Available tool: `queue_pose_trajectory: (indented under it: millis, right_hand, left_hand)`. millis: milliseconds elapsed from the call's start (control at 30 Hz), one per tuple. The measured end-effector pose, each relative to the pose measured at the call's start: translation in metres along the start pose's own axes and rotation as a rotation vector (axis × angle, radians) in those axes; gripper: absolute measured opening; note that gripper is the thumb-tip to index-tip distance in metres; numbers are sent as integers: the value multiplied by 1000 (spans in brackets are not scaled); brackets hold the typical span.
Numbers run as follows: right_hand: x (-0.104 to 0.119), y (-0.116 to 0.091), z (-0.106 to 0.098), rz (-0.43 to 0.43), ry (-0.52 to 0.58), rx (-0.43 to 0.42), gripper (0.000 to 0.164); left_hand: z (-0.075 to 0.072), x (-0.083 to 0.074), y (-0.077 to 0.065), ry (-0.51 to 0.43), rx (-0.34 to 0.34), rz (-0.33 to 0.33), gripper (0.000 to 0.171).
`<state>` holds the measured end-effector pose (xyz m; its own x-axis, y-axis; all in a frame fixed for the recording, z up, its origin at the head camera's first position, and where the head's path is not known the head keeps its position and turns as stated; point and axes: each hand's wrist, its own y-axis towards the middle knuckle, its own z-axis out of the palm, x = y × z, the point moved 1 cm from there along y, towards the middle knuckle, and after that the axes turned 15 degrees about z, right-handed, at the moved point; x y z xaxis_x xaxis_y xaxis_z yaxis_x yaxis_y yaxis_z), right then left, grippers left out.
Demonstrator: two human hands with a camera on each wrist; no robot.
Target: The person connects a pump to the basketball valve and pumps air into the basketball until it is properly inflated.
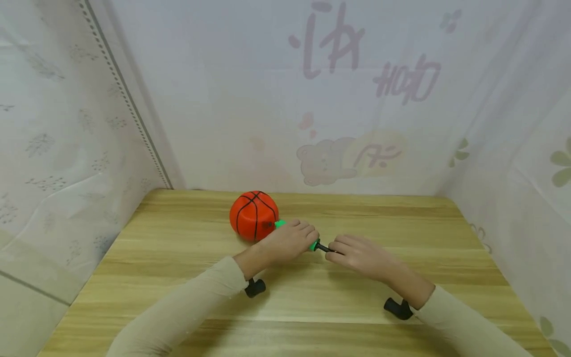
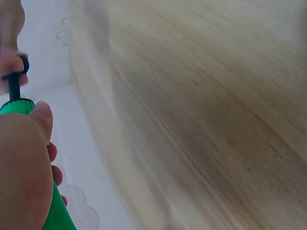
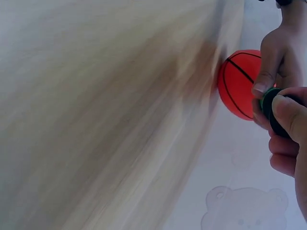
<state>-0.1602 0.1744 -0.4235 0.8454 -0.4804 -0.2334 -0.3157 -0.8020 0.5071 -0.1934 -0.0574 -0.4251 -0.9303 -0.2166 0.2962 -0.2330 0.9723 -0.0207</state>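
Note:
An orange ball with black basketball lines (image 1: 253, 218) sits on the table, left of centre. Against its right side is the nozzle end of a green hand pump (image 1: 314, 245). My left hand (image 1: 290, 241) grips the pump's green barrel, fingers wrapped over it. My right hand (image 1: 360, 256) holds the black handle at the other end, and a short stretch of dark rod shows between the two hands. In the left wrist view the green barrel (image 2: 58, 215) runs under my left palm. The right wrist view has the black handle (image 3: 276, 115) between thumb and fingers.
The wood-grain table (image 1: 312, 302) spreads under both hands. A pale printed cloth (image 1: 232, 99) hangs behind it and on both sides. Black camera mounts (image 1: 255, 287) are strapped below each wrist.

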Motion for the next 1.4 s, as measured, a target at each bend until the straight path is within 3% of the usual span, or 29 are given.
queue_pose_trajectory:
  millis: [133,333,733,933,1067,1400]
  right_hand:
    - [1,6,4,-9,-37,-12,46]
    - [-4,3,0,-19,-20,-39,43]
    - [-2,-46,-29,-13,15,5,38]
    - [-2,-57,-38,-5,4,3,40]
    - [0,-51,-36,-3,18,8,39]
    - [0,-10,-12,22,27,0,44]
  left_hand:
    - [1,0,-1,2,5,-10,24]
    - [3,3,-2,-3,-38,-8,20]
    - [2,6,-6,-28,-38,15,23]
    - [0,7,-7,-50,-10,2,21]
    - [1,7,-5,-49,-4,0,19]
    - [1,7,-4,-23,49,-23,21]
